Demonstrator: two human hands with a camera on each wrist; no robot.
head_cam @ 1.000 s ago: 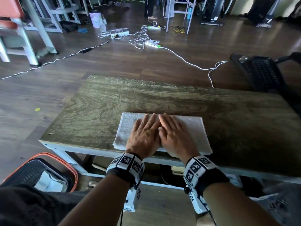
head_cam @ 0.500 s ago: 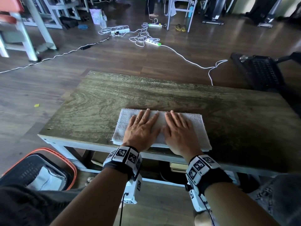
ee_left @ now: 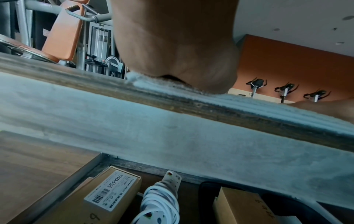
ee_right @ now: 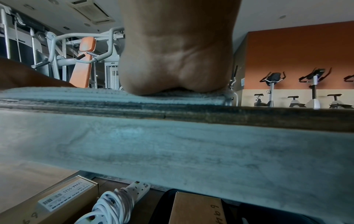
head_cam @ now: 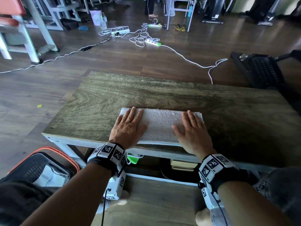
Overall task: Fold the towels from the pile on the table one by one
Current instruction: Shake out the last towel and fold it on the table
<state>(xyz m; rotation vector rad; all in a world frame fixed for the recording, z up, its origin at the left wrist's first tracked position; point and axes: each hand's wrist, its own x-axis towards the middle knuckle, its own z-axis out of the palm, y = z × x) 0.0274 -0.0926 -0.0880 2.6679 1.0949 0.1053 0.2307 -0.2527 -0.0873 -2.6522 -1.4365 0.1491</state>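
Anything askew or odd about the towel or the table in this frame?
Nothing stands out. The white towel lies folded flat and fairly square near the front edge of the table, with the left hand and right hand pressing flat on its two ends. No other towels show on the tabletop.

One white terry towel (head_cam: 160,126), folded into a long flat rectangle, lies on the bench (head_cam: 228,115) near its front edge, long side parallel to that edge (layered folds show along the near side in both wrist views). Its surface looks smooth and unwrinkled.
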